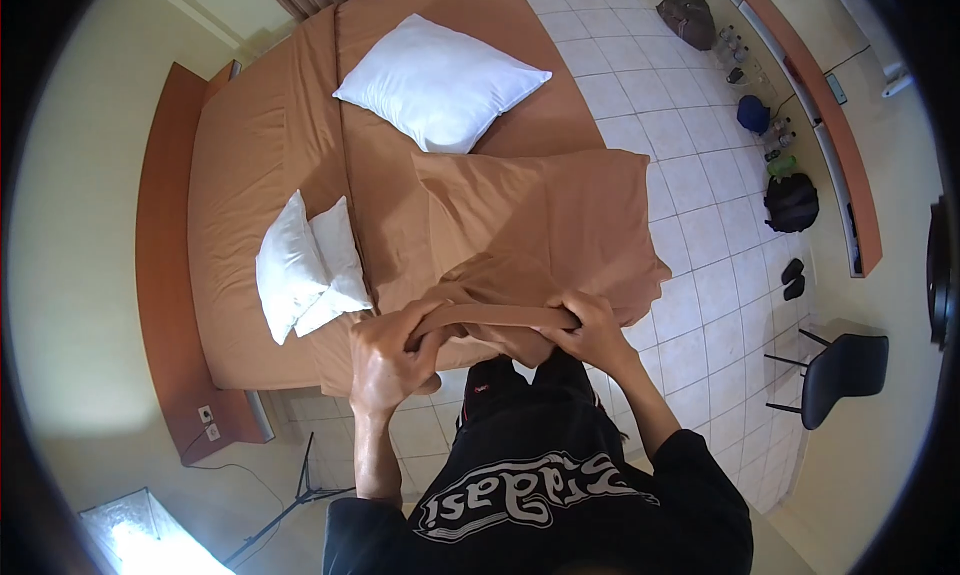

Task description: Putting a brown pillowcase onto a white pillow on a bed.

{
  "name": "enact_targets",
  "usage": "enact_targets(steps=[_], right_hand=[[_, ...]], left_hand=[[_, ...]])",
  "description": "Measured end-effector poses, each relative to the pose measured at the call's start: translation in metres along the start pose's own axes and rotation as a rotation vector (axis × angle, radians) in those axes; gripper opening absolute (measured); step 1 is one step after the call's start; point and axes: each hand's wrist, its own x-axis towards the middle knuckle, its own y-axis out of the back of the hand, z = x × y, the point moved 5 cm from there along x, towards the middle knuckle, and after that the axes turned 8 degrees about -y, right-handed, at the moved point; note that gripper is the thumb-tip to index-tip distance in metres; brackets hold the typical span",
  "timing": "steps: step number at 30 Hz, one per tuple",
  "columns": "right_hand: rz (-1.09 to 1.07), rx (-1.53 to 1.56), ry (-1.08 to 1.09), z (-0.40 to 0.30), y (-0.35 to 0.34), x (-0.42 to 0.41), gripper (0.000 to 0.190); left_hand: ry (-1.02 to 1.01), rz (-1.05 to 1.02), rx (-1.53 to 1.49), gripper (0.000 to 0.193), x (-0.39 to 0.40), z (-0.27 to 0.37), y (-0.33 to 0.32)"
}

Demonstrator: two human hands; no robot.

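Both hands hold the hemmed edge of a brown pillowcase (592, 215) in front of my waist. My left hand (394, 350) grips one end of the hem, and my right hand (592, 327) grips the other. Between them the hem is stretched into a band, with cloth bunched beneath. The rest of the case spreads away over the bed (382, 252), its far side reaching past the bed's edge. A white pillow (442, 83) lies beyond it on the brown sheet. Two smaller white cushions (292, 275) lean together on the bed to the left.
A wooden headboard (169, 237) runs along the left wall. At lower left stand a lit softbox lamp (142, 534) and its tripod (300, 492). Across the tiled floor (697, 267), a black chair (844, 380), a backpack (793, 202), slippers (793, 278) and bottles (780, 133) line the right wall.
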Motion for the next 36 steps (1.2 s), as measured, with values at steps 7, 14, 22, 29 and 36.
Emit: enact_targets(steps=[7,14,22,29,36], right_hand=[[0.042,-0.135,-0.069,0.084,0.0,-0.013,0.019],[0.232,0.144,0.227,0.064,0.048,-0.027,0.014],[0.21,-0.395,0.294,-0.055,0.074,-0.043,0.035],[-0.108,-0.858,-0.383,0.043,0.121,-0.045,0.025],[-0.08,0.65,-0.253,-0.035,0.104,-0.062,0.027]], left_hand=[[-0.03,0.214,0.049,0.033,0.007,0.048,0.019],[0.04,0.468,0.089,0.027,-0.001,0.016,0.071],[-0.129,0.723,0.254,0.022,-0.012,-0.021,0.161],[-0.098,0.709,0.41,0.015,0.034,-0.062,0.202],[-0.167,0.511,0.175,0.072,0.058,-0.045,0.092]])
